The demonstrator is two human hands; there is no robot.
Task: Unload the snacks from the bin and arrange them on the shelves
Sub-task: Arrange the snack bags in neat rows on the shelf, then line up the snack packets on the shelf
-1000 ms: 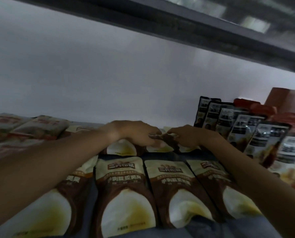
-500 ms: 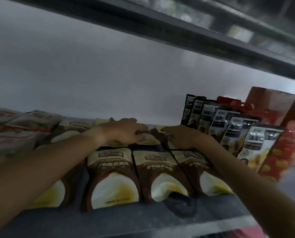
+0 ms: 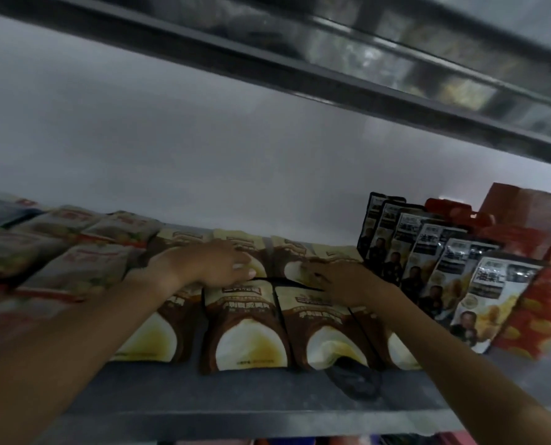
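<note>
Here the left hand (image 3: 214, 266) lies flat, fingers straight, on a back-row brown pouch (image 3: 246, 252) on the shelf (image 3: 203, 399). The right hand (image 3: 341, 281), also spread flat, presses the pouch at its 3 o'clock. Pouch lettering is Chinese, too blurred to read. Upright dark packs (image 3: 441, 268) stand further toward 3 o'clock.

My left hand (image 3: 216, 264) and right hand (image 3: 341, 281) are both bare: no gloves, rings or watch that I can make out. My forearms are uncovered too, with no sleeve showing anywhere along them up to the near edge of view. Pale fingernails catch the light on my left fingertips (image 3: 246, 268). The dim light blurs finer detail.
</note>
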